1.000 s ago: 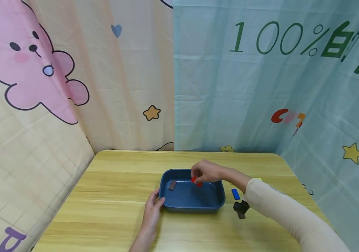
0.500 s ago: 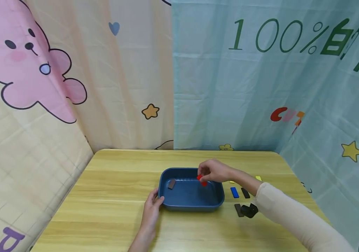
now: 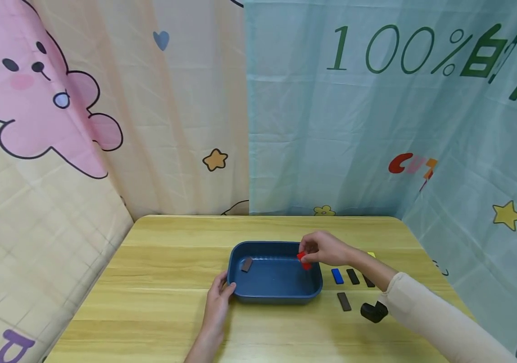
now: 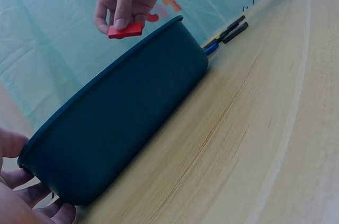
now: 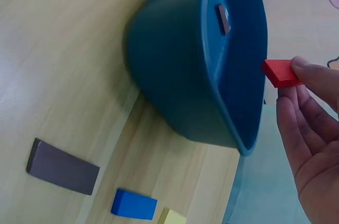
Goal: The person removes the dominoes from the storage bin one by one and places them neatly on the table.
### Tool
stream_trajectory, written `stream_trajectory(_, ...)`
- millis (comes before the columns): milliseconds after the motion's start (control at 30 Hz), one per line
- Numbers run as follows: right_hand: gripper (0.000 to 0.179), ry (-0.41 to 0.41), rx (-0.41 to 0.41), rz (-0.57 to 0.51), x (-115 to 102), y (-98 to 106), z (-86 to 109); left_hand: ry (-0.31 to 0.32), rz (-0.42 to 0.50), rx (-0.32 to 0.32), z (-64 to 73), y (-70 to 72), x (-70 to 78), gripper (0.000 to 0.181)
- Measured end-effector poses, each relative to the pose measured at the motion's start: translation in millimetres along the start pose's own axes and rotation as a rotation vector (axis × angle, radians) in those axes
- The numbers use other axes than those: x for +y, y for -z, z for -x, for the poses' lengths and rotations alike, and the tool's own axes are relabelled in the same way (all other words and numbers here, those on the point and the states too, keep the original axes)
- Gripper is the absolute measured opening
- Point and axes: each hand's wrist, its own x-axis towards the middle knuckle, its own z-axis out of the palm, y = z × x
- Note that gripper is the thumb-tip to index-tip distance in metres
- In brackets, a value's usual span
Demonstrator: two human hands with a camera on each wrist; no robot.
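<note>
My right hand (image 3: 326, 248) pinches a flat red block (image 3: 304, 260) between thumb and fingers, over the right end of a dark blue rectangular basin (image 3: 276, 300). In the right wrist view the red block (image 5: 282, 73) is held up at the level of the basin's rim. Inside the basin, toward its left end, lies one brown block (image 3: 246, 264). My left hand (image 3: 219, 298) grips the basin's left end, and in the left wrist view its thumb is at the rim with the fingers curled against the outer wall.
Right of the basin, a blue block (image 3: 337, 276), a black block (image 3: 353, 276), another dark block (image 3: 369, 281) and a brown block (image 3: 344, 301) lie on the wooden table (image 3: 163, 282). A yellow block (image 3: 371, 254) is partly behind the right forearm. Printed curtains (image 3: 185, 101) surround the table.
My right hand has moved rightward with the red block, from the basin's middle to its right end. Its arm now uncovers more of the dark blocks. My left hand keeps its place.
</note>
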Motion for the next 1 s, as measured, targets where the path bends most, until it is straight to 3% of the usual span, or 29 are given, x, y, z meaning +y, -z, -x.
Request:
stream_trajectory(600,0.006,-0.076,0.050,-0.134,18,3,32.4,-0.011,-0.004,0.004,1.9,-2.0,0.3,0.046)
stream_trajectory(1000,0.009,-0.097,0.130,-0.125,29,2,51.5,0.008,-0.006,0.000,0.9,-1.0,1.8,0.047)
